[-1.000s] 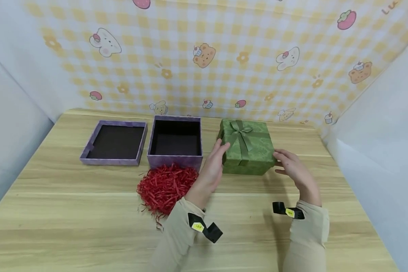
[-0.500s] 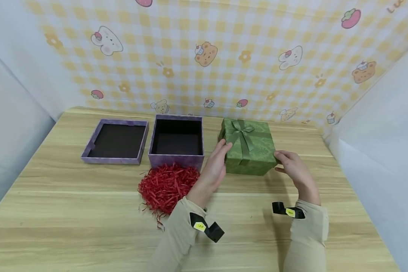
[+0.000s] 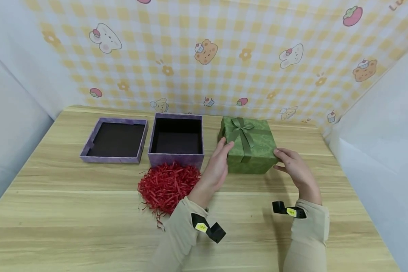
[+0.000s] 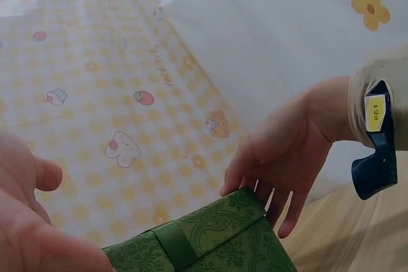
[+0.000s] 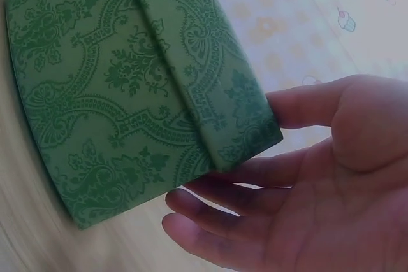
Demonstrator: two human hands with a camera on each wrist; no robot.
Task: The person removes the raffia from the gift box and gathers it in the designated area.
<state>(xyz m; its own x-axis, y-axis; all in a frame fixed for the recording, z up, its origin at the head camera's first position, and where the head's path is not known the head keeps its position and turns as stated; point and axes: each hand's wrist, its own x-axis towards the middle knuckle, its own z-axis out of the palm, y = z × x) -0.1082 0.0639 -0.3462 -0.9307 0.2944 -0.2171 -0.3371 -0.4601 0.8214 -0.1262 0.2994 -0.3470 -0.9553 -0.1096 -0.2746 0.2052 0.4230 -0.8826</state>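
A green patterned gift box [image 3: 249, 166] with its lid [image 3: 260, 138] on stands at the right of the back row. A green ribbon bow [image 3: 241, 128] decorates the lid. My right hand [image 3: 295, 172] pinches the lid's near right corner, thumb on the outside and fingers under its edge in the right wrist view. At the lid's left side, my left hand [image 3: 214, 168] touches it with fairly straight fingers; part of that contact is hidden.
An open purple box [image 3: 176, 160] with a dark inside stands to the left. Beside it lies its upturned purple lid [image 3: 110, 160]. Red shredded paper [image 3: 166, 187] is heaped before the purple box, near my left forearm. A checked cloth [image 3: 176, 49] hangs behind the wooden table [image 3: 88, 211].
The green lid has shifted slightly, its near edge a little higher and its ribbon moved slightly right. My right thumb has closed onto the corner, and my left hand has edged right.
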